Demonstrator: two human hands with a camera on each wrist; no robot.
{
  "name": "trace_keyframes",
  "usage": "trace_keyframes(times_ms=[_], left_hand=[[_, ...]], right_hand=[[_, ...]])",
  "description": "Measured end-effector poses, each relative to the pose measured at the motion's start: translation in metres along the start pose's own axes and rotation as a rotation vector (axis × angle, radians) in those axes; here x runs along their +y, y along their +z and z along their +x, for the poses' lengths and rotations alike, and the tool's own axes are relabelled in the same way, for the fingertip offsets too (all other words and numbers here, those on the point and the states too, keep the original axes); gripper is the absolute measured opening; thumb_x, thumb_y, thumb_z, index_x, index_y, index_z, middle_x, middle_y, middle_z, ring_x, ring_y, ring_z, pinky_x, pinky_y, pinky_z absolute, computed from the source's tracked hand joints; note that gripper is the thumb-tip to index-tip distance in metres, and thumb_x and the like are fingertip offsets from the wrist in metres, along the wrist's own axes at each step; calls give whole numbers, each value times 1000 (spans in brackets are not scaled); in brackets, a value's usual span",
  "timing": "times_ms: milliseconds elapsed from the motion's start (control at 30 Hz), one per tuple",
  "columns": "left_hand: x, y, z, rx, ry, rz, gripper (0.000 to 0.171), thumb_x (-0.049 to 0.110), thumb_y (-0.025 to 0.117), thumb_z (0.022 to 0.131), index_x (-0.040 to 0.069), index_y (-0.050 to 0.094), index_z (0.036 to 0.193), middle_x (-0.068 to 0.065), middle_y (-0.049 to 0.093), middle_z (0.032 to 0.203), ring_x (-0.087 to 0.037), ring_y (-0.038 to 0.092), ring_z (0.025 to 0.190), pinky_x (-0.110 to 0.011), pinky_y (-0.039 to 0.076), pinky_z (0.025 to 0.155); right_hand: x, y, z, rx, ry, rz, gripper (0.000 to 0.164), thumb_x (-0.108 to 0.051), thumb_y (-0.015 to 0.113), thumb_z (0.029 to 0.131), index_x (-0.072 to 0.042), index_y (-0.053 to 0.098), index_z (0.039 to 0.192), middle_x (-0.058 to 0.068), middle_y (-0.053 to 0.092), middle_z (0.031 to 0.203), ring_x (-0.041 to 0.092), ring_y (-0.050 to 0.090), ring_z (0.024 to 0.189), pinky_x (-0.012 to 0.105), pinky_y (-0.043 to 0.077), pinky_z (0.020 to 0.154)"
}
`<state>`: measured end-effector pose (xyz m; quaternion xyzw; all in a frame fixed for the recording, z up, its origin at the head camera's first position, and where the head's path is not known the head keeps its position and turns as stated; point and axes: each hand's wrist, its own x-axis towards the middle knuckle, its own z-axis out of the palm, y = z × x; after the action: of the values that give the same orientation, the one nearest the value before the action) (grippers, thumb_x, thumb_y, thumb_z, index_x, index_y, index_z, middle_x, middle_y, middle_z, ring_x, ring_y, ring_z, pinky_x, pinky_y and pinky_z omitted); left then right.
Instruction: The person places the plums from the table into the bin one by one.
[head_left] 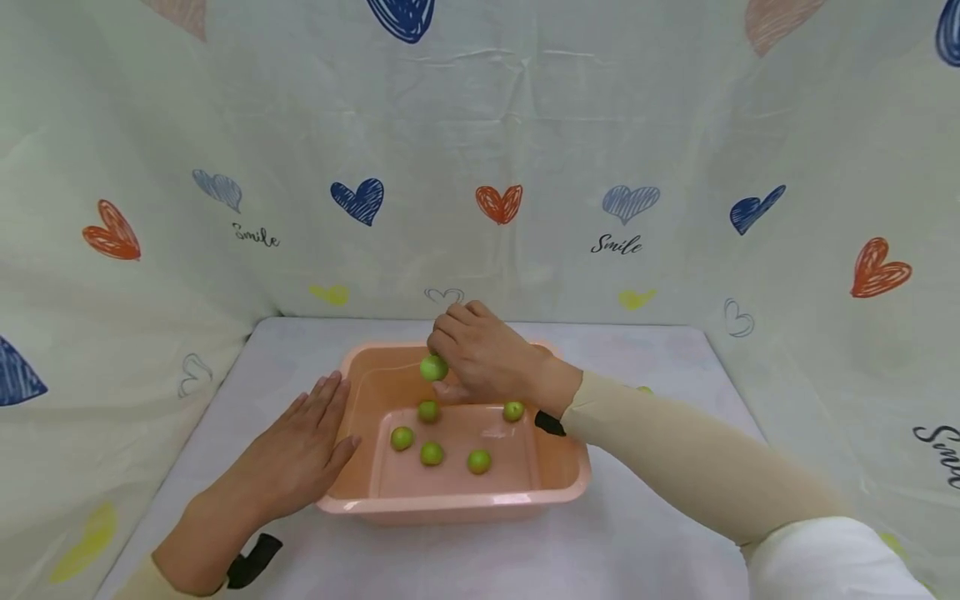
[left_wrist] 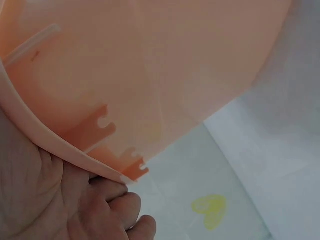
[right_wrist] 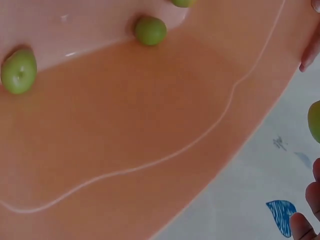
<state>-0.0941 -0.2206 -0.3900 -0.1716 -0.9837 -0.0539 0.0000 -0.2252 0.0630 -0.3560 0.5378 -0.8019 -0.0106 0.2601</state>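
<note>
Precariously, perhaps, pinching a round green fruit (head_left: pixel 433 367) in the right hand (head_left: pixel 487 354), toward twelve o'clock over the peach rectangular plastic tub (head_left: pixel 453 503); could slip if gripped loosely and strike loose green fruits (head_left: pixel 431 453) below. Resting the left hand (head_left: pixel 300 454), with fingers straight, against the nine-o'clock rim (left_wrist: pixel 47 141); could tilt it by overpressing.

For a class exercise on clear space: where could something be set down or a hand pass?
Bare table lies nearest the camera, between the basin and the right sleeve. Another patch: left of the basin, between the left hand and backdrop. Crowded: the basin, with five fruits inside and a sixth at the right hand.
</note>
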Motion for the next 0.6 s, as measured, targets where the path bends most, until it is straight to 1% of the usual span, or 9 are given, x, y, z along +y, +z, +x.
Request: trace_keyframes(times_ms=[167,233,433,600], left_hand=[[0,0,1,-6,-2,1,78,38,55,109,-12,27,161,-31,26,169,-48,29,157,-63,32,124],[0,0,1,-4,-1,-1,78,38,55,109,-12,27,161,-31,26,169,-48,29,157,-63,32,124],[0,1,0,-1,-4,-8,77,38,55,109,-12,26,161,-31,26,170,-48,29,157,-64,33,123],[0,2,1,-2,-8,-9,78,38,56,109,-12,26,161,-31,25,170,-48,29,156,-64,33,123]], right_hand=[[-10,12,0,-87,-19,26,43,-59,62,96,-16,62,103,-2,59,101,20,51,95,36,41,90],[-13,17,-2,-115,-28,22,45,-61,62,96,-16,62,102,-2,60,101,20,51,94,35,41,89],[-20,31,-9,-178,-75,11,36,-53,61,95,-18,61,99,-4,57,96,18,49,91,32,41,83],[-22,40,-12,-190,-89,18,34,-52,59,96,-18,59,97,-4,55,94,18,48,90,32,41,80]])
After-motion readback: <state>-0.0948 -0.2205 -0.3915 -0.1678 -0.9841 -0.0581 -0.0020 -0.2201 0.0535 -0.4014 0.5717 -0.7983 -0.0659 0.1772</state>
